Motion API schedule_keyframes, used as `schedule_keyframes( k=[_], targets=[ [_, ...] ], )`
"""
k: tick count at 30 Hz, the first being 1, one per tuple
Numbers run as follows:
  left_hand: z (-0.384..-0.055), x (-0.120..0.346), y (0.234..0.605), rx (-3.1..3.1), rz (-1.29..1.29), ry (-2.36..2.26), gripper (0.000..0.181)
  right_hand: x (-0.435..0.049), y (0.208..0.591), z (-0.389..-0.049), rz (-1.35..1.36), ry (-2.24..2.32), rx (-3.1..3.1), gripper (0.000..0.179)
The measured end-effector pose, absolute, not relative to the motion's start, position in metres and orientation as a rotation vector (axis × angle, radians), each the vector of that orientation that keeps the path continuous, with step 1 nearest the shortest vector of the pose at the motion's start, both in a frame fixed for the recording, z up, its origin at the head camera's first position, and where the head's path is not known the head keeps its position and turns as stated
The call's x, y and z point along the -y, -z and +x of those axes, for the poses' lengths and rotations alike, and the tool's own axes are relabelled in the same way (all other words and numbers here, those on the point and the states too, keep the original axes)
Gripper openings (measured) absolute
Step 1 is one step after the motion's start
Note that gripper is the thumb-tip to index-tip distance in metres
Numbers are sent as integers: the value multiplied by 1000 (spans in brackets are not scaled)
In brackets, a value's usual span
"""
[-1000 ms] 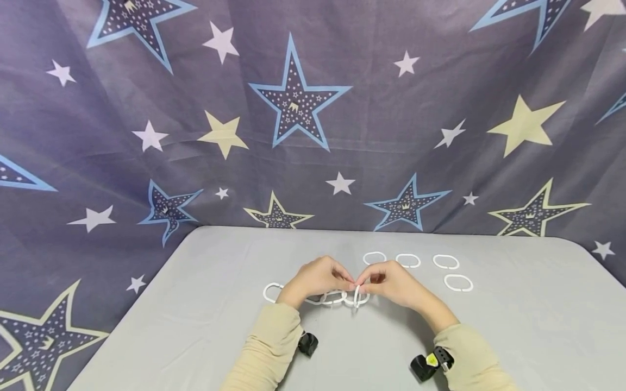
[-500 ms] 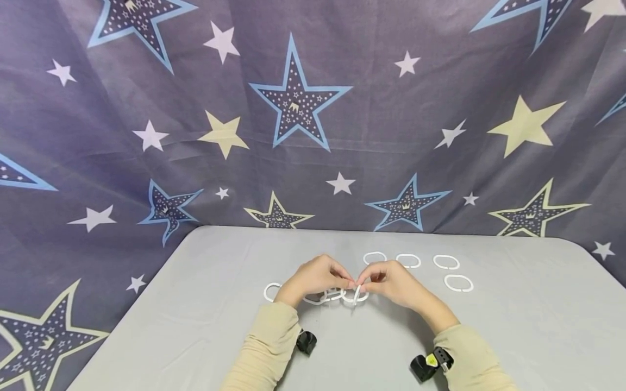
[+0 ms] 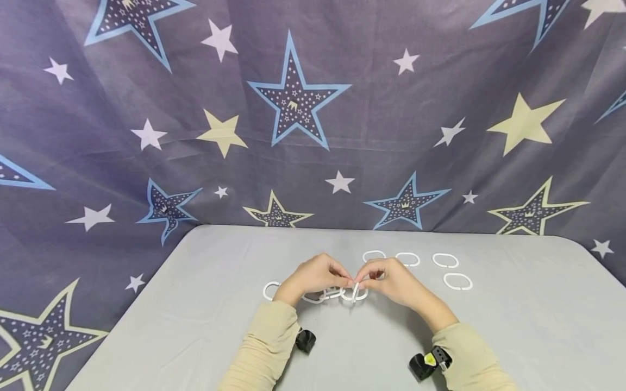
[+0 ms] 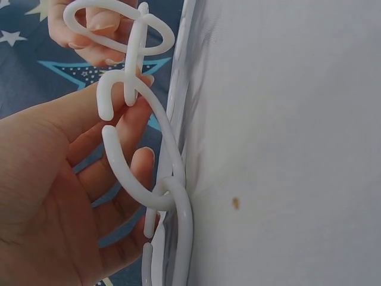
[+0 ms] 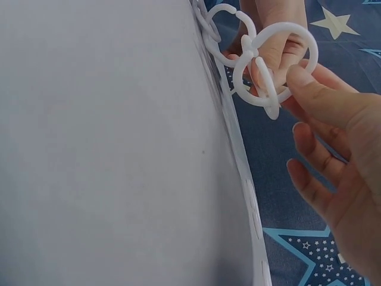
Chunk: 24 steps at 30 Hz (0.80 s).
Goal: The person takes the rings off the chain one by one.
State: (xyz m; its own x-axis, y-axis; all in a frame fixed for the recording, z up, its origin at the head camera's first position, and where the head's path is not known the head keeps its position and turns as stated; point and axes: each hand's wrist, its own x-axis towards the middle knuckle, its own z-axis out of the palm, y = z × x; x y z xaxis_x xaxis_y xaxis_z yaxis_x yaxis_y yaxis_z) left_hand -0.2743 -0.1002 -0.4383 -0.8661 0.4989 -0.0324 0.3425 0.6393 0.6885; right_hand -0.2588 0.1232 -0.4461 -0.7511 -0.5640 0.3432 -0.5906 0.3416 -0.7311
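My left hand [image 3: 318, 274] and right hand [image 3: 391, 279] meet fingertip to fingertip over the table, working on white plastic chain links. Between thumb and fingers the right hand pinches an oval link [image 5: 312, 44], which hooks through another link [image 5: 239, 80]. The left fingertips pinch that second link [image 4: 130, 89] where it joins the chain. Below them a link with a gap in its side [image 4: 116, 161] hangs linked to a further link [image 4: 186, 238]. In the head view the chain's far-end link [image 3: 264, 290] shows left of the left wrist; the left hand hides part of the chain.
Several loose white links, one of them a link [image 3: 445, 254] near the back, lie on the grey-covered table [image 3: 513, 326] right of centre. A star-patterned curtain [image 3: 371, 136] stands behind the table. Black wrist cameras sit at both wrists.
The upright link between the fingertips tilts slightly more, its lower end shifted left. Both hands keep their pinch at nearly the same spot.
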Motion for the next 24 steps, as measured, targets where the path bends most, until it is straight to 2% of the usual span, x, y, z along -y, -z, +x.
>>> schedule_keyframes(
  k=[24],
  targets=[
    [-273,101,436,-2579,730,-1074,14,-120,444,-258,1150,-1348,2423,12]
  ],
)
